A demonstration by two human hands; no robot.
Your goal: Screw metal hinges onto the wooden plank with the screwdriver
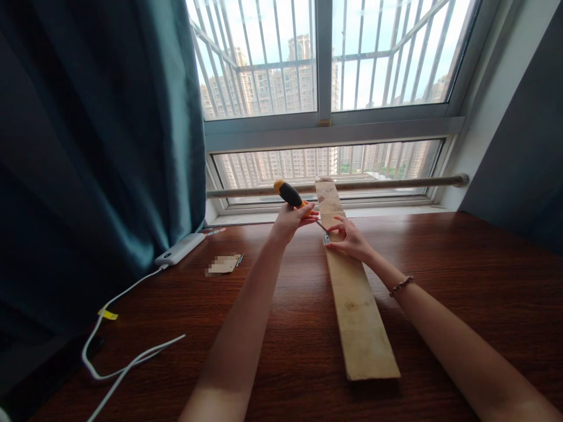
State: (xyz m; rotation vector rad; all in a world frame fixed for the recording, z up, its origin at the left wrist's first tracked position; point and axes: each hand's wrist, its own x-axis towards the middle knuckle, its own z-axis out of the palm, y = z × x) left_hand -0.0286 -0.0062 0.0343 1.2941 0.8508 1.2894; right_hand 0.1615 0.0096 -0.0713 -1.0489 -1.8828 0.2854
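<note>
On the table, wooden board runs near to far. Left hand grips screwdriver, tip at small metal piece on board's left edge; right hand pinches it. Looks like screw-driving; next turn calls for steady tip.

There it is on your right wrist: a slim bracelet, brown with paler flecks, its outline knobbly, beads or braid too small to call! It circles the arm a little way behind your bare right hand. Across to your left hand, bare too, with slim fingers, and both your forearms run uncovered as far as they show.
</note>
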